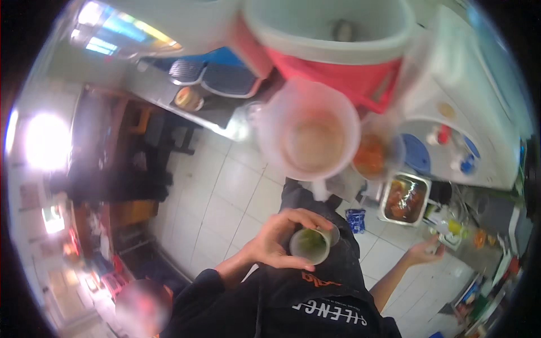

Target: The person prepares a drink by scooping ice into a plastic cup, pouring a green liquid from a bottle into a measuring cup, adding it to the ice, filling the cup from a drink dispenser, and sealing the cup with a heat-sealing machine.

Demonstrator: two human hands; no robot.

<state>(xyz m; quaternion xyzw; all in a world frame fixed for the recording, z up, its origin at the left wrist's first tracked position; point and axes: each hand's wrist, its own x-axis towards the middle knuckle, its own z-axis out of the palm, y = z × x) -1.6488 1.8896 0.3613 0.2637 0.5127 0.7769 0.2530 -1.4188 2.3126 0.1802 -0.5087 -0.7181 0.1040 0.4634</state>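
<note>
My left hand (281,241) is wrapped around a small translucent cup (310,247) in front of my dark apron. Something green lies inside the cup. A second clear rim (334,235) shows just beyond it, partly covered by the cup and my fingers. Out to the right, my right hand (422,253) is stretched to the edge of the side counter with its fingers apart. Its fingertips are near a small white container (450,241); whether they touch it is unclear. Nothing is visible in that hand.
Ahead stand a large translucent pitcher (308,143), a red cooler (334,74) and a container of orange contents (372,156). A steel pan (383,203) of brown food sits to the right. A blue packet (355,220) lies nearby. At left, a person (143,308) is partly visible.
</note>
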